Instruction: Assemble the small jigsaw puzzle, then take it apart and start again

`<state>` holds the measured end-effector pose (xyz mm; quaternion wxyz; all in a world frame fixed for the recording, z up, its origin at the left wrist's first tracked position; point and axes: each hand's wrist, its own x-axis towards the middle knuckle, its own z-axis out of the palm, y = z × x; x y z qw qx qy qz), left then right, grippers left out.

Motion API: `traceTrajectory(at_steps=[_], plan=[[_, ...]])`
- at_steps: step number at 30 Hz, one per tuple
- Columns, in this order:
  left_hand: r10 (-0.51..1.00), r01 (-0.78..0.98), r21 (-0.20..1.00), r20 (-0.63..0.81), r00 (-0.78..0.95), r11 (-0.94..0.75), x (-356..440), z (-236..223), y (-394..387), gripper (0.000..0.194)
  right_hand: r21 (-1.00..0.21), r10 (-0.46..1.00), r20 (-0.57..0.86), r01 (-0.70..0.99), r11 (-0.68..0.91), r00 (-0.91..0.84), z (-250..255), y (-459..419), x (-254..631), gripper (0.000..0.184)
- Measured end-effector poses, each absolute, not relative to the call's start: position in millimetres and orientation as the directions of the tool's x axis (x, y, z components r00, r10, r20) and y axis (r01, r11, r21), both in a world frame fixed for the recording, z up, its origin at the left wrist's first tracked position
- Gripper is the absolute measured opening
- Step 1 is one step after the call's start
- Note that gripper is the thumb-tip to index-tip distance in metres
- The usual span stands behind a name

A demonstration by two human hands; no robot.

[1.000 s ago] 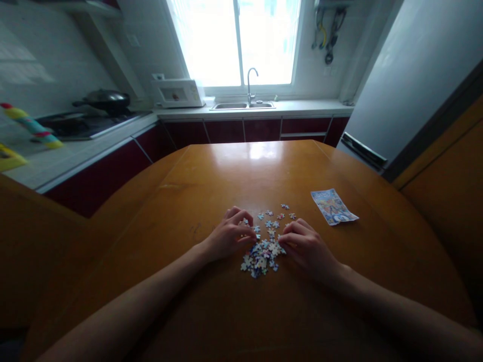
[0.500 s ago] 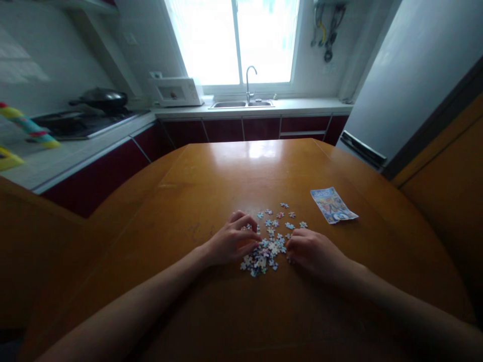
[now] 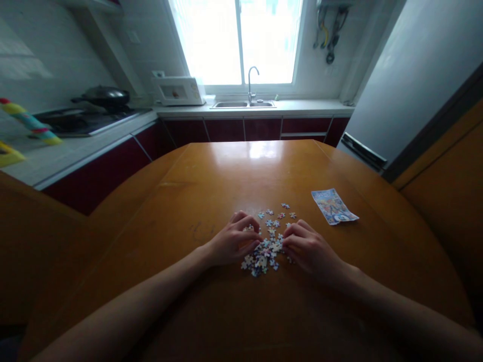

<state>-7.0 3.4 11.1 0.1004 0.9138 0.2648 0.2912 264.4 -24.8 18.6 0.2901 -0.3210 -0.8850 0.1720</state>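
A heap of small jigsaw puzzle pieces (image 3: 262, 259), mostly pale blue and white, lies on the wooden table between my two hands. My left hand (image 3: 236, 240) rests at the heap's left side, its fingers curved and the thumb apart from them, with nothing visible in its grasp. Opposite, my right hand (image 3: 309, 246) has its fingers bent together at the heap's right edge. Whatever its fingertips hold, if anything, is hidden. Several loose pieces (image 3: 269, 222) are scattered just beyond the heap.
A colourful printed sheet (image 3: 334, 206) lies on the table (image 3: 211, 176) to the right. Behind are a counter with a sink (image 3: 230, 105), a white microwave (image 3: 177, 91), and a stove with a black pan (image 3: 101, 96). A refrigerator (image 3: 411, 75) stands at the right.
My right hand has shifted slightly left and away from me, and its fingers now touch the heap's edge, covering some loose pieces. The left hand stays nearly in place.
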Motion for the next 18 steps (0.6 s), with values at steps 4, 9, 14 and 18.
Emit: traceTrajectory(at_steps=[4,9,14,18], plan=[[0.534,0.41,0.345,0.477,0.698,-0.844,-7,10,3,0.013,-0.572,0.698,0.187,0.501,0.65,-0.692,39,-22,288,0.011],[0.541,0.405,0.362,0.479,0.692,-0.839,-7,10,3,0.013,-0.489,0.763,-0.03,0.675,0.553,-0.646,38,-10,314,0.017],[0.538,0.41,0.353,0.476,0.696,-0.841,-8,9,4,0.014,-0.396,0.831,0.067,0.75,0.53,-0.552,25,-11,308,0.009],[0.544,0.419,0.35,0.47,0.695,-0.838,-6,10,4,0.014,-0.438,0.775,0.286,0.642,0.629,-0.564,19,-23,280,0.014]])
